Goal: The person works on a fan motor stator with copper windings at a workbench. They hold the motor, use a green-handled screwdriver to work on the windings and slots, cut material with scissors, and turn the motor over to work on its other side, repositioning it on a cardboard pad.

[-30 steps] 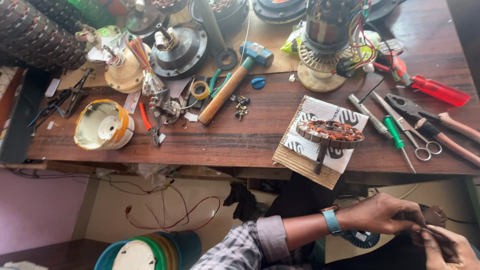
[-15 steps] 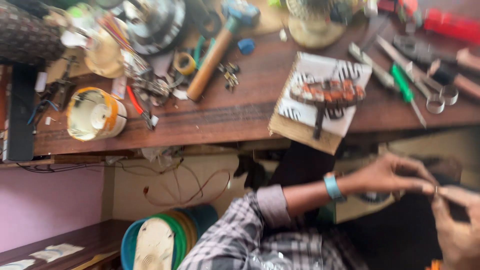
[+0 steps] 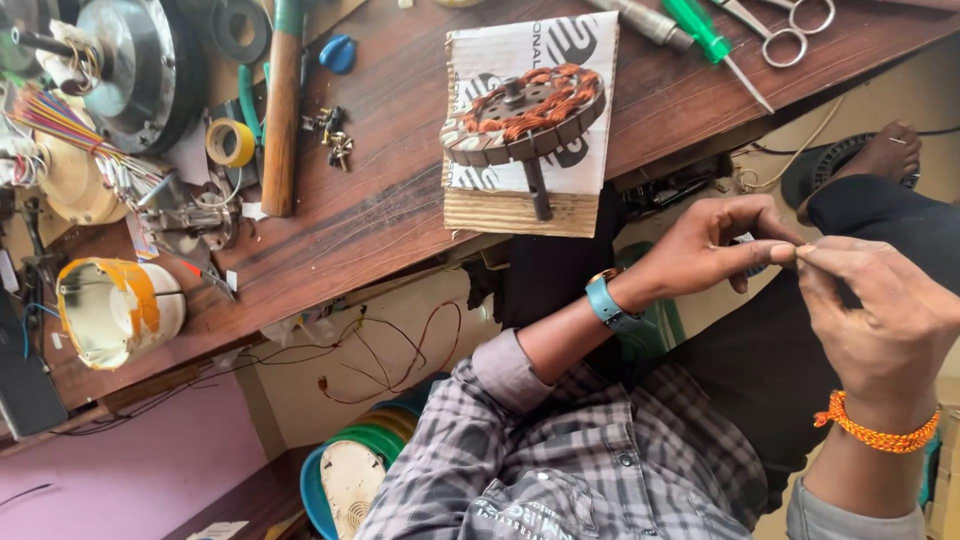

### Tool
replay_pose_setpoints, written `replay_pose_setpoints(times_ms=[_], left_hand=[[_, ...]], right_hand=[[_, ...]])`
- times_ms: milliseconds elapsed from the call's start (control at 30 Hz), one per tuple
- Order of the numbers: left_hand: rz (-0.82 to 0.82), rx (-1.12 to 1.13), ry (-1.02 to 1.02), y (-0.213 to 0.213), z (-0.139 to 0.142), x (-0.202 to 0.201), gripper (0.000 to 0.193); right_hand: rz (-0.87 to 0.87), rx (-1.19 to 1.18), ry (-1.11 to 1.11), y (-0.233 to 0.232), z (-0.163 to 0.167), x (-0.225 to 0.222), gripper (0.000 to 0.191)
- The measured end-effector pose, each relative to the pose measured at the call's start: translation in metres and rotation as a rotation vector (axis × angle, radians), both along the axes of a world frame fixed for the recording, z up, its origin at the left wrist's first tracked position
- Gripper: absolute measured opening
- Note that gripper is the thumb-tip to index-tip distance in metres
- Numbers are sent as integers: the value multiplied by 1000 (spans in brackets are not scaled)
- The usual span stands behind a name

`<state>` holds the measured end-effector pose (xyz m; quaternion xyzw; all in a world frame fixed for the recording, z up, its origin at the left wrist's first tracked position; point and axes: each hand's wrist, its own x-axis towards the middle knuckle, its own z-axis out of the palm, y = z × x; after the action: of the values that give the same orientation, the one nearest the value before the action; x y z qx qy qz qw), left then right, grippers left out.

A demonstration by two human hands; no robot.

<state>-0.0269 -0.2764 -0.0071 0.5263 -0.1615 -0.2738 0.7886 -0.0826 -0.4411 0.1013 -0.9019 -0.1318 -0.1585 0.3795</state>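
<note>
My left hand, with a blue watch on its wrist, and my right hand, with an orange thread band, meet fingertip to fingertip below the bench edge, over my dark trousers. Together they pinch something very small and thin; what it is cannot be made out. Just above them, a motor stator with copper windings stands on its shaft on printed card over a wooden block at the edge of the wooden bench.
On the bench lie a wooden-handled hammer, a yellow tape roll, loose screws, a green screwdriver, scissors, a fan motor and a white-and-orange housing. Wires hang under the bench; stacked round covers sit below.
The view has swung and tilted, bringing the bench edge and stator closer. My hands have moved up toward the middle, and their fingertips now pinch together.
</note>
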Motion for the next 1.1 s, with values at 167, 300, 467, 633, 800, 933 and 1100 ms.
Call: replay_pose_setpoints(times_ms=[167,300,467,633,800,933,1100], left_hand=[[115,54,30,-12,-2,0,19],[313,365,-420,-13,7,0,13],[325,452,-434,-10,19,-1,10],[385,433,-463,-15,16,-10,10],[231,107,88,-24,14,-13,19],[292,168,18,-28,17,-14,13],[457,363,-413,-25,25,-23,10]], right_hand=[[-124,119,113,2,5,4,12],[-179,499,261,8,-19,6,10],[-269,629,317,13,-60,2,9],[-328,684,255,19,-95,-1,12],[-231,1281,193,19,-99,0,7],[-124,1083,203,13,-84,-4,19],[-301,735,207,16,-82,-6,33]])
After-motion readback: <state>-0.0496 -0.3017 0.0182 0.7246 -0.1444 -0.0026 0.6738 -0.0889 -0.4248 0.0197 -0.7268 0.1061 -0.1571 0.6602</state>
